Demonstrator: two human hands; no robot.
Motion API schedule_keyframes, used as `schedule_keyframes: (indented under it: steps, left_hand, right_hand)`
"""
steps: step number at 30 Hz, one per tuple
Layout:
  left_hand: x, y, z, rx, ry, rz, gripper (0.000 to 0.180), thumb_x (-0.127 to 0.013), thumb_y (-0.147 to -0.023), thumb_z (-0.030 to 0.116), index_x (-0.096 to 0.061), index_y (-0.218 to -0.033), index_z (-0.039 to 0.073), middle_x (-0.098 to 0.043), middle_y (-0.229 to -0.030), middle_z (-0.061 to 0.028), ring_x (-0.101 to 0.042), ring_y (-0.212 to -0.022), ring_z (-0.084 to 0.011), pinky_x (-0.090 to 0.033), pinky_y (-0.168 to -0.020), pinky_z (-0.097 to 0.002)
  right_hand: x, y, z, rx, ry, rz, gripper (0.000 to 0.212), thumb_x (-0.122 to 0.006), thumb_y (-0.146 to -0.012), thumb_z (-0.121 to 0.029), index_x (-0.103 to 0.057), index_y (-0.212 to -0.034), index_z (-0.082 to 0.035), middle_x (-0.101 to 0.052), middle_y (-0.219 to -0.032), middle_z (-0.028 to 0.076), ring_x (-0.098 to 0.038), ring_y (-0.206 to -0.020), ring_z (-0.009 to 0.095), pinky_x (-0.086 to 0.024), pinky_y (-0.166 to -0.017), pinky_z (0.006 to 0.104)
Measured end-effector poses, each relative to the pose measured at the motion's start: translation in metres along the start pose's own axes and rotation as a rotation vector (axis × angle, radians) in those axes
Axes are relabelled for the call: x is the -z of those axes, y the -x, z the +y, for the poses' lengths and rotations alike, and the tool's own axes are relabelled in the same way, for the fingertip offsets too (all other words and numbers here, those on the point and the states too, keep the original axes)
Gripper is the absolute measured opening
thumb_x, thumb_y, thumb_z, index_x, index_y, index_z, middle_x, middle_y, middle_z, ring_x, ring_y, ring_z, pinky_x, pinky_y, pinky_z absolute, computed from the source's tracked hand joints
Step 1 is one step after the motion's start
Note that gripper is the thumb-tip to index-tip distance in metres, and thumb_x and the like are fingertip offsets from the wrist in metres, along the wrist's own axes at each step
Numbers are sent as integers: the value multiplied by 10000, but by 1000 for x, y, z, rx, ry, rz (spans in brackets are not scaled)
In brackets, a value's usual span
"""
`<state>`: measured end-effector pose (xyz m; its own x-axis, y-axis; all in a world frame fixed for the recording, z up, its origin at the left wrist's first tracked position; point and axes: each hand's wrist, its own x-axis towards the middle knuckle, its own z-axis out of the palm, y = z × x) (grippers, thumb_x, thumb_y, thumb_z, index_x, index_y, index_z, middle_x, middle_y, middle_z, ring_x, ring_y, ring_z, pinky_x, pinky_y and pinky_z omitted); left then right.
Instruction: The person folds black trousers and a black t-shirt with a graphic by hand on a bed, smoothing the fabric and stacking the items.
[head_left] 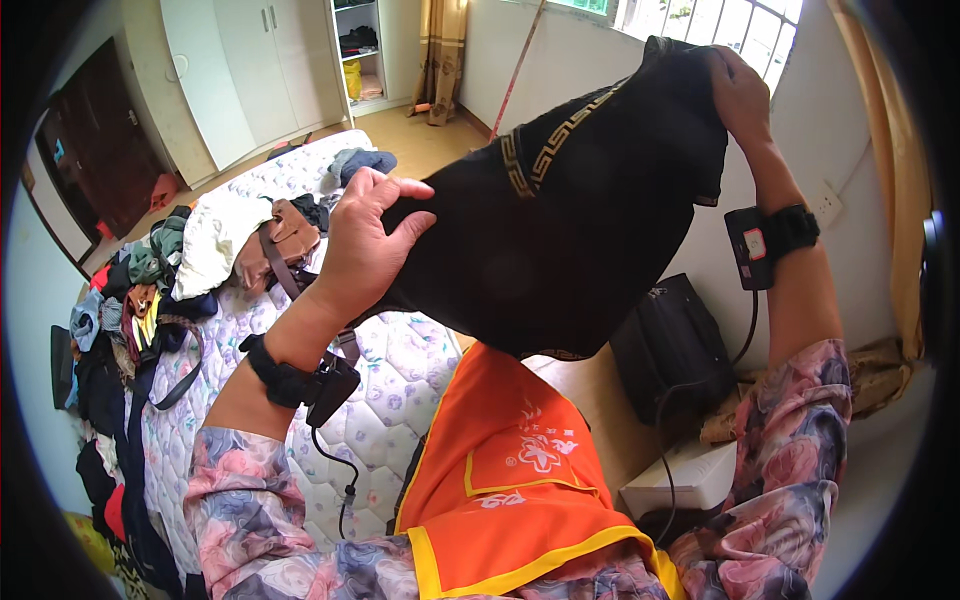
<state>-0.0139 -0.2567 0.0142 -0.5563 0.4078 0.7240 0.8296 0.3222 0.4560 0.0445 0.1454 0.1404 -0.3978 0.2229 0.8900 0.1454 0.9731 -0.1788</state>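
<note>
A black garment (570, 240) with gold key-pattern trim is spread in the air between my hands; its exact kind is not clear. My left hand (365, 235) is at its left edge, with the thumb and index finger apart and black cloth in the gap between them. The other fingers of that hand are partly hidden, and the cloth stays raised there. Higher up, my right hand (740, 95) grips the upper right corner, its fingers bent over the fabric. The lower edge sags in front of my orange apron (530, 450).
Below lies a flowered mattress (385, 370), with a heap of clothes (140, 290) on its left side. A black bag (672, 345) and a white box (680, 480) are on the right. White wardrobes (255, 70) stand at the back, and a barred window (730, 25) is at upper right.
</note>
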Motion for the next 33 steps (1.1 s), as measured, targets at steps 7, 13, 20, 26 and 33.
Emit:
schedule_keyframes:
  steps: [7,13,20,26,33]
  left_hand:
    - [-6,-7,-10,5,38,21,140,-684,-729,74,-576,-809,34,-495,-827,-55,-498,-792,-179,-423,-730,-293]
    - [0,-44,-43,235,499,43,63,-550,-872,101,-494,-854,80,-452,-710,50,-395,-655,-40,-354,-603,-190]
    - [45,-123,-38,-333,-412,628,107,-525,-881,167,-533,-941,79,-606,-821,-139,-596,-777,-318,-470,-688,-344]
    - [91,-137,-69,-335,-485,212,174,-537,-863,175,-550,-1017,94,-572,-775,-144,-575,-739,-331,-465,-661,-375]
    - [136,-158,-102,-609,-808,169,208,-462,-891,145,-545,-1060,56,-567,-838,-123,-553,-759,-274,-459,-712,-356]
  right_hand:
    - [2,3,8,6,-22,0,340,-467,-869,-346,-611,-1063,-107,-643,-923,146,-610,-881,303,-460,-782,332]
    - [-2,7,20,37,23,-5,332,-466,-875,-349,-614,-1058,-116,-640,-918,154,-602,-886,323,-459,-782,349]
    - [15,-10,14,77,86,105,320,-425,-906,-346,-585,-1097,-146,-633,-972,122,-594,-899,326,-469,-772,356]
    - [-2,6,19,143,23,-88,308,-469,-890,-320,-580,-1103,-126,-625,-976,156,-582,-934,343,-453,-809,372]
    - [-14,-8,-1,-193,-294,-204,466,-523,-830,-434,-571,-1169,-118,-634,-1023,115,-584,-987,248,-435,-861,326]
